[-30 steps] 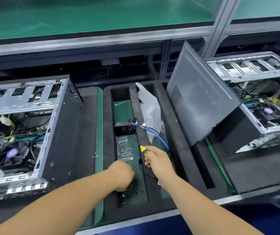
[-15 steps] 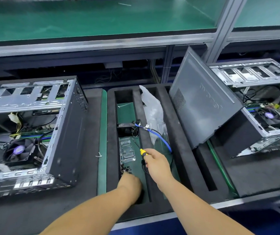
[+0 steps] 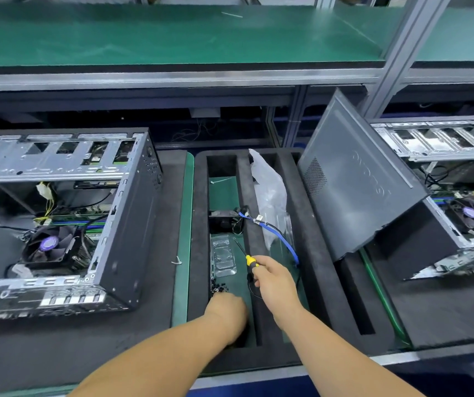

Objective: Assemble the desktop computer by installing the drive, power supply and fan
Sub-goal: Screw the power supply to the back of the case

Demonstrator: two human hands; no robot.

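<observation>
Left hand [image 3: 225, 309] curled down among screws [image 3: 219, 287], grip unclear; right hand [image 3: 273, 277] grips screwdriver [image 3: 248, 258].

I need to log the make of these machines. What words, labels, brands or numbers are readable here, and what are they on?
Side panel: embossed lettering, seen upside down and too faint to read.
Tag on the blue cable: too small to read.
Left case and right case: no readable text.
Nothing else bears text.
</observation>
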